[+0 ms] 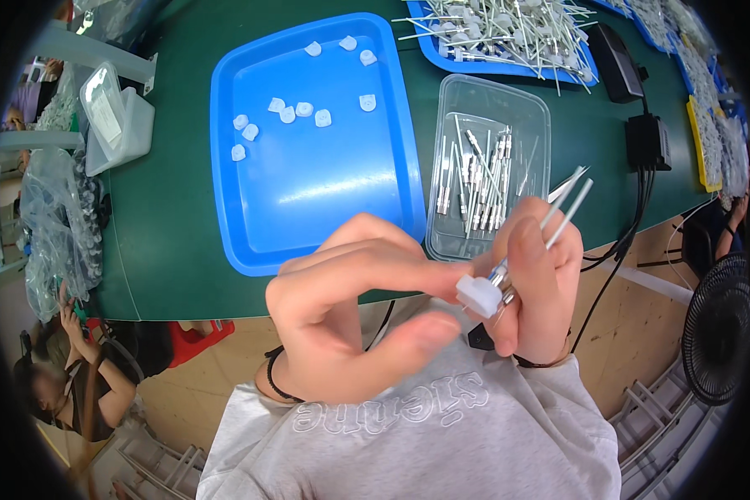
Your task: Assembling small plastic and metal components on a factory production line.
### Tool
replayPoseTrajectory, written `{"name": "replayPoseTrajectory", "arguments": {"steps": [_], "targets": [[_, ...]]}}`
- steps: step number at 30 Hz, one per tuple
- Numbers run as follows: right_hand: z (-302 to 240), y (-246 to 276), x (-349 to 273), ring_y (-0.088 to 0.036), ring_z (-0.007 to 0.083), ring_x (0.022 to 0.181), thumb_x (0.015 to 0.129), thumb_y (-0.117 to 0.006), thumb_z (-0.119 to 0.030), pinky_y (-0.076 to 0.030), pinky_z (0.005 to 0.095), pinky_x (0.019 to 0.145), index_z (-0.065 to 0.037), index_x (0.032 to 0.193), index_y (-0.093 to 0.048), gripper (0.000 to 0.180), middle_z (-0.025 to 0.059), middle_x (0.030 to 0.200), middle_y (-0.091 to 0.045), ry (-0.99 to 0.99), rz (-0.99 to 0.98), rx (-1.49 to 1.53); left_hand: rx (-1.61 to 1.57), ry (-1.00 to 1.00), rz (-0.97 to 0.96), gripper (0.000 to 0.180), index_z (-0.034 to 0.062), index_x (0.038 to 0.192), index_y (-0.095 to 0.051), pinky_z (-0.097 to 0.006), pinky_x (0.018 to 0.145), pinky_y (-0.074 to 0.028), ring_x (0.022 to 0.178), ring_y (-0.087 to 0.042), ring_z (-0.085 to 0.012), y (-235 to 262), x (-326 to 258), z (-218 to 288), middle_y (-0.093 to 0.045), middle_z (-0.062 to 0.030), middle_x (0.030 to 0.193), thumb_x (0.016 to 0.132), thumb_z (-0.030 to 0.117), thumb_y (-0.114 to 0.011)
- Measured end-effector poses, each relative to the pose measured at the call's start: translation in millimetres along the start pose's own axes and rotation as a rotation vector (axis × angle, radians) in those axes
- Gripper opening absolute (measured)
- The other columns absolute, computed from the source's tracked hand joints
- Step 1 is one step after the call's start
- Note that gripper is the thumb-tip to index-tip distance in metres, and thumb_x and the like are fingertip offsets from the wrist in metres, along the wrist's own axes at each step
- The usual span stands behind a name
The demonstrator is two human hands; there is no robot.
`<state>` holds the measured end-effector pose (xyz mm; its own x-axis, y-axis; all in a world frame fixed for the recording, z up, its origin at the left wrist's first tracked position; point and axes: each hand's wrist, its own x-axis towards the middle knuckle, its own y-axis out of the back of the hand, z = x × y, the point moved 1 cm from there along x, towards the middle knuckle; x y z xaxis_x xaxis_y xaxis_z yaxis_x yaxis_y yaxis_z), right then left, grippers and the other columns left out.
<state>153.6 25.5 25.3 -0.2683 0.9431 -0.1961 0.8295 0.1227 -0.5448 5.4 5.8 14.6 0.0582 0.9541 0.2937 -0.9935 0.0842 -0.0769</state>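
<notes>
While my left hand (342,321) pinched a small white plastic cap (478,295), my right hand (535,279) gripped thin white metal-tipped rods (565,208) — both held together above the green tabletop (171,225), near a clear plastic tub (489,100).

A green-topped worktable (175,250) stands over a light wooden floor (633,333), with a black fan (719,329) at right and a seated person (67,375) at left.

The blue tray (308,208) lies mostly bare below its few white caps (287,114). The clear container (492,108) crowds its right; black cables (637,208) cross the surface (167,208) beyond.
</notes>
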Motion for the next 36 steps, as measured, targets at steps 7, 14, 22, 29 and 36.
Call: {"name": "replayPoseTrajectory", "arguments": {"steps": [7,14,22,29,36], "targets": [[-3,2,9,-0.036,0.0043,0.026,0.088,-0.049,-0.014,-0.022,0.0193,0.027,-0.004,0.064,-0.044,0.027,0.0009,0.040,-0.042,-0.100,0.047,0.032,-0.037,0.202,0.071,0.016,-0.0044,0.082,-0.063,-0.025,0.064,-0.043,0.070,-0.056,-0.0168,-7,5,3,-0.063,-0.0111,0.076,0.066,0.000,-0.067],[2,6,14,-0.033,0.0047,0.025,0.088,-0.049,-0.019,-0.022,0.0197,0.028,-0.006,0.063,-0.041,0.030,-0.0004,0.040,-0.040,-0.132,0.029,0.193,-0.063,0.203,0.125,0.015,-0.0046,0.080,-0.064,-0.023,0.062,-0.044,0.070,-0.057,-0.0160,-12,9,-7,-0.064,-0.0090,0.075,0.066,-0.007,-0.065],[6,3,13,-0.034,0.0047,0.026,0.089,-0.048,-0.020,-0.022,0.0202,0.029,-0.005,0.069,-0.043,0.026,0.0004,0.041,-0.041,-0.140,0.006,0.295,-0.011,0.143,0.160,0.015,-0.0034,0.076,-0.063,-0.024,0.061,-0.044,0.068,-0.057,-0.0170,-14,12,-10,-0.063,-0.0083,0.070,0.062,-0.005,-0.068],[6,3,11,-0.034,0.0045,0.026,0.089,-0.047,-0.016,-0.021,0.0193,0.027,-0.004,0.071,-0.045,0.022,0.0013,0.040,-0.042,-0.093,0.003,0.166,0.061,0.009,-0.063,0.017,-0.0002,0.074,-0.064,-0.027,0.064,-0.044,0.071,-0.056,-0.0174,3,21,-17,-0.064,-0.0068,0.071,0.060,-0.002,-0.071],[5,7,16,-0.035,0.0035,0.027,0.087,-0.050,-0.013,-0.021,0.0182,0.027,-0.002,0.072,-0.047,0.020,0.0012,0.040,-0.043,-0.157,-0.103,0.053,-0.069,0.143,-0.061,0.016,0.0021,0.071,-0.065,-0.028,0.067,-0.042,0.069,-0.055,-0.0171,13,21,-26,-0.064,-0.0059,0.071,0.059,0.003,-0.075]]}}
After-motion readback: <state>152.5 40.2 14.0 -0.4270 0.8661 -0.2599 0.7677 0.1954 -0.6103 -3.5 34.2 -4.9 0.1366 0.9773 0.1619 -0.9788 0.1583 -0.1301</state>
